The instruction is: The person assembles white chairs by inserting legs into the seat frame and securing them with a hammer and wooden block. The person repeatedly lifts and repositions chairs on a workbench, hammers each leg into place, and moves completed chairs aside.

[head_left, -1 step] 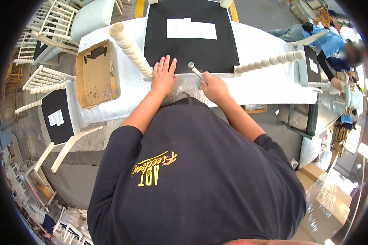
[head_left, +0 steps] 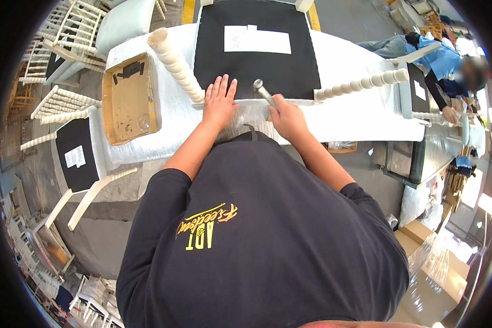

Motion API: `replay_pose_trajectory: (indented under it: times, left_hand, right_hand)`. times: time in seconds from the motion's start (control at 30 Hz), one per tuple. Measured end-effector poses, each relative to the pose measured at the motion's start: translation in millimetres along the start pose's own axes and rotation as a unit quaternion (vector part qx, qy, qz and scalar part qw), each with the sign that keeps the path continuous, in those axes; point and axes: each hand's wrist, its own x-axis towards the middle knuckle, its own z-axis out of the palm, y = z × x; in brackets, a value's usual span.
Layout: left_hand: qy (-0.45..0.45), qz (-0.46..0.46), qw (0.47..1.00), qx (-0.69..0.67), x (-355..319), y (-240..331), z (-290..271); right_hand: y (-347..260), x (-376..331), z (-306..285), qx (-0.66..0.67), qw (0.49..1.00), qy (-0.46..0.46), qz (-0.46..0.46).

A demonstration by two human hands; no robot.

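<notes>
An upturned chair seat with a black fabric underside [head_left: 257, 68] lies before me, a white label [head_left: 257, 39] on it. Turned cream legs rise from its near corners, one at left [head_left: 175, 65] and one at right [head_left: 363, 83]. My left hand [head_left: 220, 103] lies flat on the seat's near edge beside the left leg, fingers stretched out. My right hand [head_left: 288, 117] is closed round a silver metal hand tool with a rounded head [head_left: 264, 92]. The tool points up and left over the near edge; its lower end is hidden in my fist.
The seat rests on a plastic-wrapped work surface [head_left: 172, 123]. A shallow cardboard box [head_left: 128, 101] with small dark pieces stands at left. More chairs [head_left: 74, 156] stand farther left. Another person in blue [head_left: 445, 60] works at the right, near a dark-framed table [head_left: 418, 158].
The tool in my right hand has tilted, and its rounded head has shifted slightly right. My left hand stays on the seat.
</notes>
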Motion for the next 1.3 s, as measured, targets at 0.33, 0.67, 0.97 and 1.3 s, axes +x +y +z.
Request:
replay_pose_trajectory:
  times: [0.33,0.67,0.97,1.3]
  left_hand:
    - [-0.028,0.002,1.0,0.01,-4,-1,2]
    - [0.048,0.152,0.987,0.006,-6,38,1]
    - [0.083,0.152,0.985,-0.001,-7,32,5]
    - [0.112,0.134,0.983,-0.059,-6,15,6]
  right_hand:
    - [22,-19,19,0.031,0.999,-0.011,0.028]
    - [55,-34,29,0.054,0.991,0.073,0.103]
    - [23,-31,19,0.134,0.975,0.149,0.096]
    - [38,-56,42,0.134,0.985,0.063,0.088]
